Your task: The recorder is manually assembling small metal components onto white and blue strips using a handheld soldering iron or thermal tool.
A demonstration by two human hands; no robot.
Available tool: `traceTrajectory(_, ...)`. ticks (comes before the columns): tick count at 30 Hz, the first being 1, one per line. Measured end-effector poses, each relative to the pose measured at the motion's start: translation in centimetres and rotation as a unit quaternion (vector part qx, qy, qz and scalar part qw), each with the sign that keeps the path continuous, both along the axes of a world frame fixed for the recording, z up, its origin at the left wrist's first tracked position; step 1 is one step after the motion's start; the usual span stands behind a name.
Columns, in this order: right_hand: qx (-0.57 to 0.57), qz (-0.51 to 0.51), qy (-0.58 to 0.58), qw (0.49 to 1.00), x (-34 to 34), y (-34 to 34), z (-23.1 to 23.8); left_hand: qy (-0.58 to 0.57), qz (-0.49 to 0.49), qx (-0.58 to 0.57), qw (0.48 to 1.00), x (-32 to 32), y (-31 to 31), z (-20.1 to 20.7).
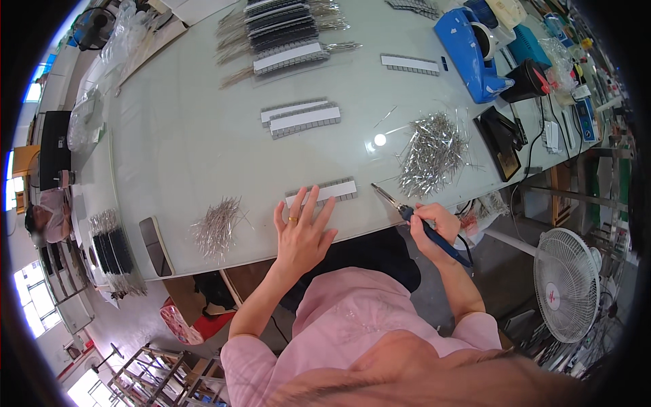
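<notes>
My left hand (303, 227) lies with fingers spread, its fingertips resting on a flat strip (342, 189) with a white band and a gridded dark edge. My right hand (434, 227) is wrapped round the blue handle of a soldering iron (422, 222). The iron's metal tip points up and left, a short way right of the strip and apart from it. Beyond the iron sits a loose heap of thin silvery wire pieces (434, 152). A smaller heap of similar pieces (218, 227) lies to the left of my left hand.
Two more strips (305, 121) overlap mid-table; another (409, 64) lies farther right. At the back are stacked strips with wires (283, 34). A blue tape dispenser (468, 54) and black soldering stand (500, 139) occupy the right. A phone (156, 245) lies left; a white fan (566, 285) stands beside the table.
</notes>
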State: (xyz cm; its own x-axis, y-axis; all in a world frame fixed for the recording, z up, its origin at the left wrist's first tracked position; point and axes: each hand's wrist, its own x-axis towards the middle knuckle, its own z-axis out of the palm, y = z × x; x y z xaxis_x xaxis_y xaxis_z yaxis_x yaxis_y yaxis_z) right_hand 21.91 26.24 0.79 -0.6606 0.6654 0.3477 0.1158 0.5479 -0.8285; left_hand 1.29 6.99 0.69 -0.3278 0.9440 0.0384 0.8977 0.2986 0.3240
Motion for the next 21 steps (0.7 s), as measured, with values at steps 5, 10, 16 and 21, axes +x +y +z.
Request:
traceTrajectory(5, -0.039, -0.007, 0.000, 0.999, -0.1, -0.3, -0.1, 0.002, -0.002, 0.011, 1.000, 0.1, 0.3, -0.2)
traceTrajectory(10, -0.168, -0.034, -0.029, 0.985, 0.0, -0.8, 0.0, 0.024, -0.011, 0.023, 0.999, 0.6, 1.1, -0.6)
traceTrajectory(16, -0.233, -0.038, 0.010, 0.972, 0.2, -0.5, -0.7, 0.016, -0.019, 0.026, 0.999, 0.7, 1.3, -1.1)
traceTrajectory(21, -0.254, -0.055, -0.002, 0.966, 0.0, -0.8, -0.2, 0.020, -0.027, 0.021, 0.999, 0.7, 1.5, -1.1)
